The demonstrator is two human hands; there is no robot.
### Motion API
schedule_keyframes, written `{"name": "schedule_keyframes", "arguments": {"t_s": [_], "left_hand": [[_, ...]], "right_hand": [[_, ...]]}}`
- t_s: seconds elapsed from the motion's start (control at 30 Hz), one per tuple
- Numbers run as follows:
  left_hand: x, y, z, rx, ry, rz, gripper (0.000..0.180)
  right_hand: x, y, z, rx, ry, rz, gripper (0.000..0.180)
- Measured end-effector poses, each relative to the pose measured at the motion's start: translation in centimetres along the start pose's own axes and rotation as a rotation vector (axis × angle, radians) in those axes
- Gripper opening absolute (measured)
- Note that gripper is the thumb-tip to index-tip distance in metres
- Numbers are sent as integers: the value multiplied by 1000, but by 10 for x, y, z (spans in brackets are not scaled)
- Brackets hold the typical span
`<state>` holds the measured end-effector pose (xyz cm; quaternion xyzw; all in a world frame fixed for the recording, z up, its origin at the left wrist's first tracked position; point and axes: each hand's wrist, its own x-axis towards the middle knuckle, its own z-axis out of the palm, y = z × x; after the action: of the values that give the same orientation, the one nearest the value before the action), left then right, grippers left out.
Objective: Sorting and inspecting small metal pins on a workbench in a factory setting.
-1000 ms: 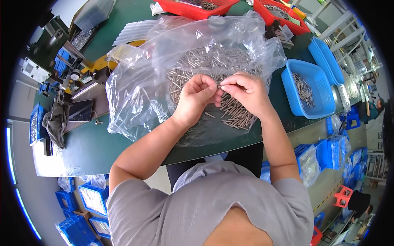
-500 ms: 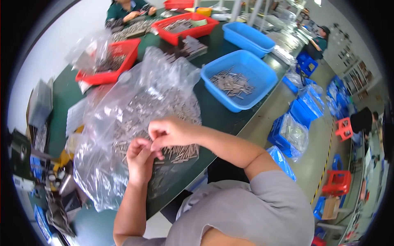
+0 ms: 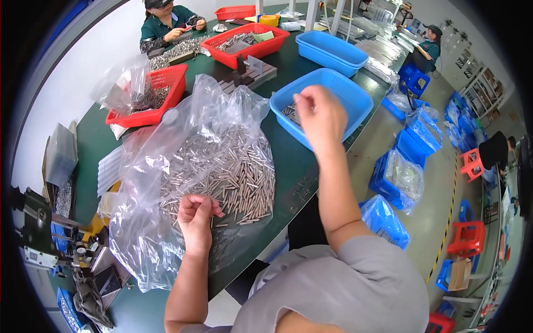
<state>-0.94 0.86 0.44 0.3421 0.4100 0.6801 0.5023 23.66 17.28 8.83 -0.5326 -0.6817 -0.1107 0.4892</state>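
A heap of small metal pins [image 3: 244,186] lies on and in a large clear plastic bag [image 3: 145,233] on the green table. At the heap's near edge, my left hand [image 3: 195,222] is closed, thumb against curled fingers; whatever it may hold is too small to see. My right hand [image 3: 323,119] hovers over the near blue basin [image 3: 355,102], somewhat blurred, with fingers curled and thumb drawn in. Anything pinched there cannot be made out. More metal pins [image 3: 291,113] rest in that basin, partly hidden behind my right hand.
Red baskets of metal parts [image 3: 175,89] [image 3: 277,41] stand farther back, near a slotted metal block [image 3: 258,75]. Behind the near basin is another blue basin [image 3: 333,50]. A co-worker [image 3: 172,25] handles parts across the table. Blue crates [image 3: 388,177] line the floor right of the table edge.
My hands were together over the heap; my right hand has moved right and away to above the blue basin. My left hand stays by the heap, slightly lower.
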Motion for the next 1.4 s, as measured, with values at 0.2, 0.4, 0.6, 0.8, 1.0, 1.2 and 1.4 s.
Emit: {"name": "schedule_keyframes", "arguments": {"t_s": [0.2, 0.4, 0.6, 0.8, 1.0, 1.2, 1.4], "left_hand": [[-7, 3, 3, 88, 126, 6, 3], [2, -5, -2, 54, 34, 21, 3], [8, -3, -4, -24, 83, 13, 6], [-2, -2, -11, -30, 205, 64, 9], [2, -3, -6, 3, 242, 93, 9], [4, -3, -12, 20, 224, 84, 11], [9, -7, -9, 58, 237, 123, 7]], "right_hand": [[-1, -93, -100, 1121, -406, -606, 14], [-46, -152, -129, 1638, -887, -618, 8], [-45, -169, -141, 1913, -1460, 21, 23], [-64, -147, -100, 1712, -1118, -702, 17], [-61, -91, 2, 716, -1046, -491, 13], [-90, -93, 49, 473, -941, -789, 13], [-89, -109, 46, 192, -811, -1154, 8]]}}
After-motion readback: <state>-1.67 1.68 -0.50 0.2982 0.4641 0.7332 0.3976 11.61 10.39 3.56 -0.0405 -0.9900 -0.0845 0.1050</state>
